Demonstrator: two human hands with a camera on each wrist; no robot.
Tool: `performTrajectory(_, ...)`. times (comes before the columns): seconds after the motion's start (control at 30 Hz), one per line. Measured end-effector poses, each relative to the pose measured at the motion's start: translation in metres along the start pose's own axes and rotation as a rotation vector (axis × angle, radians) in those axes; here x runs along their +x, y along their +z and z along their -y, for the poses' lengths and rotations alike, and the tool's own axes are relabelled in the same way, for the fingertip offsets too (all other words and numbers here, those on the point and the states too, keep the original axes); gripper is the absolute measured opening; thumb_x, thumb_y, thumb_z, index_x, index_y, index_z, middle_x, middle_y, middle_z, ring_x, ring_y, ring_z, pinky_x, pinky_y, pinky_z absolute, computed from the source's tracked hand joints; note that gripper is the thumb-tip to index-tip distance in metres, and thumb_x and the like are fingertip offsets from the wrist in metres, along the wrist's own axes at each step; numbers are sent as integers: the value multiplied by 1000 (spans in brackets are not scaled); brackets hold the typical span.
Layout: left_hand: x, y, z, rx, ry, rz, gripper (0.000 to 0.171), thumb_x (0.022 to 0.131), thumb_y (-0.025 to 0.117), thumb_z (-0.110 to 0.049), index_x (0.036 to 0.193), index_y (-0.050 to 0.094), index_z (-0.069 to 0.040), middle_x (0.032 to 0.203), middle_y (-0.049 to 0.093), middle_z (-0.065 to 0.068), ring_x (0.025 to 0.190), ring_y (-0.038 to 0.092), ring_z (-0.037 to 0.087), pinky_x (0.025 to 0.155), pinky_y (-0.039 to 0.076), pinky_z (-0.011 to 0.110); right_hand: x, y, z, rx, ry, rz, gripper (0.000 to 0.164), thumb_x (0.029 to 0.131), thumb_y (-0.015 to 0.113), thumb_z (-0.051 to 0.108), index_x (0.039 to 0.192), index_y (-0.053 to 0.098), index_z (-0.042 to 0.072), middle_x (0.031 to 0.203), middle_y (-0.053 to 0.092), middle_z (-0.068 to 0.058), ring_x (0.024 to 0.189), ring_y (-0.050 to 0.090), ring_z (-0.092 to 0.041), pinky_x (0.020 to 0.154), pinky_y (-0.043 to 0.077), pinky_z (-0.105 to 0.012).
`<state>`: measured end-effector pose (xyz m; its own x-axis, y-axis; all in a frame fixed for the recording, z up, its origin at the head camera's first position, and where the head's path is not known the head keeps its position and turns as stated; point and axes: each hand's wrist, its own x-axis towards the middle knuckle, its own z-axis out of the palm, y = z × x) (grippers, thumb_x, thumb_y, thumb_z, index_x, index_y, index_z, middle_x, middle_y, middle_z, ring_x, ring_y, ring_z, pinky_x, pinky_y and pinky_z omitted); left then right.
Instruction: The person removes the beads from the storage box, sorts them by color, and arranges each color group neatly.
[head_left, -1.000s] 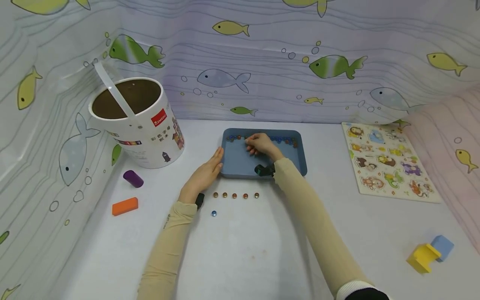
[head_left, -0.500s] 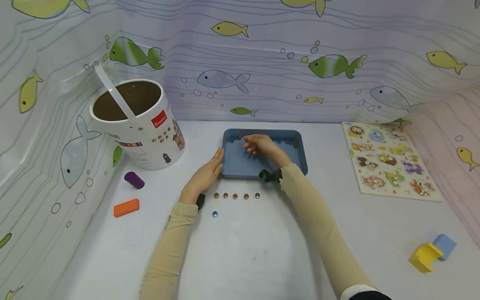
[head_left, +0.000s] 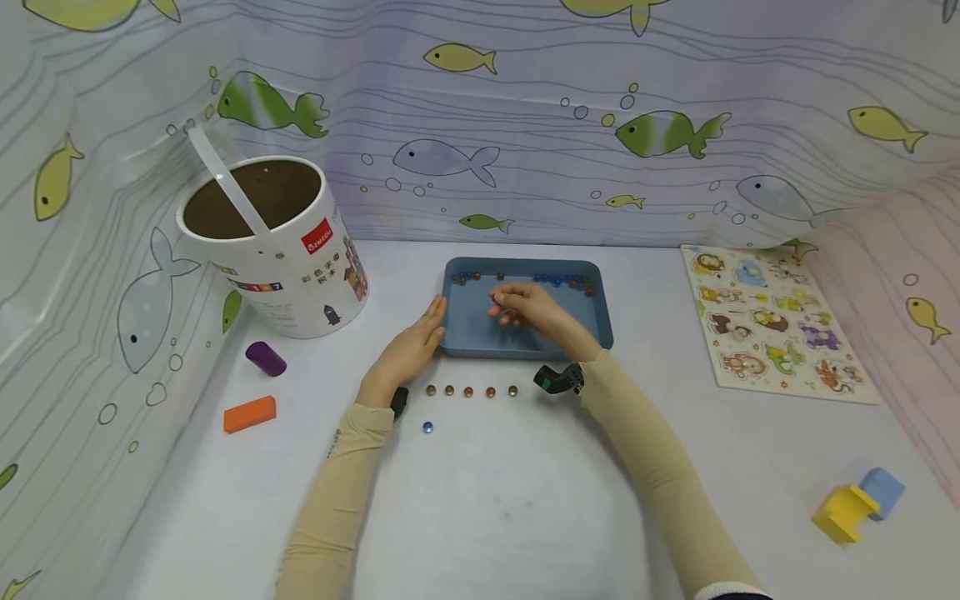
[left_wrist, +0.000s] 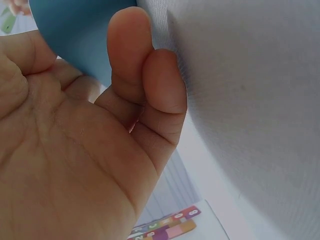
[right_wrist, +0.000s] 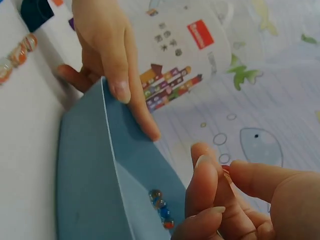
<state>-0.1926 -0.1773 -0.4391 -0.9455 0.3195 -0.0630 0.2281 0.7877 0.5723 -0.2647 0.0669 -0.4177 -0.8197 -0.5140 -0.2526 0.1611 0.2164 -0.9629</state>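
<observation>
My right hand (head_left: pixel 531 305) is over the blue-grey tray (head_left: pixel 480 350). Between its thumb and a finger it pinches a small reddish marble (right_wrist: pixel 226 169), mostly hidden by the fingertips. Relaxed fingers of my left hand (head_left: pixel 408 350) rest against the tray's left wall. Inside the tray, blue marbles (head_left: pixel 555 278) and amber ones line the back at the right. Another small group of marbles (head_left: pixel 465 276) lies in the back left corner, with one lone marble (head_left: pixel 500 276) beside it. In front of the tray, several amber marbles (head_left: pixel 468 392) form a row, and one blue marble (head_left: pixel 428 427) sits below its left end.
A large white bucket (head_left: pixel 300 283) with a handle stands back left. Near it lie a purple cylinder (head_left: pixel 266 358) and an orange block (head_left: pixel 250 414). An animal puzzle board (head_left: pixel 776 333) lies at right, with yellow (head_left: pixel 843 515) and blue blocks (head_left: pixel 882 492) nearer.
My right hand has drawn back from the tray's rear row toward its middle, pinching the marble. A lone marble behind it now shows. My left hand stays at the tray's side.
</observation>
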Motion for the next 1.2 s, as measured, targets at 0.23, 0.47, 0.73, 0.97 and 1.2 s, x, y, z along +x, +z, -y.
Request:
performTrajectory(0.23,0,0,0,-1,2,-3,55,107,29,-24,156,9,-8,164,5,8,148,20,32,122,20,47,-37,-6,-10,-42,-56,108,40,104,44,19,135,49,-6,82,68,7,69,59,-10,62,42,-23)
performTrajectory(0.47,-1,-1,1,1,-4,0,55,107,30,-23,156,8,-9,164,5,9,148,20,33,122,20,48,-69,-8,-16,-75,-124,100,42,102,50,21,130,49,-10,70,63,0,60,59,-17,55,45,-30)
performTrajectory(0.73,-1,-3,0,-5,-5,12,56,107,29,-24,156,7,-9,164,3,8,150,17,31,123,18,47,-97,-9,-45,-109,-81,258,34,102,49,16,123,52,-10,70,61,-2,50,52,-13,43,36,-24)
performTrajectory(0.97,-1,-3,-2,-6,-11,16,55,107,28,-24,156,7,-9,164,3,8,150,17,31,123,18,47,-105,-5,-71,-242,-37,190,24,100,54,18,114,60,-1,57,54,-1,39,47,-8,36,38,-21)
performTrajectory(1.2,1,-1,-1,-7,0,5,55,107,30,-23,156,8,-9,164,5,10,149,18,32,122,19,48,-104,-3,-75,-326,-47,174,21,99,56,21,109,64,4,59,58,-1,39,51,-9,36,45,-25)
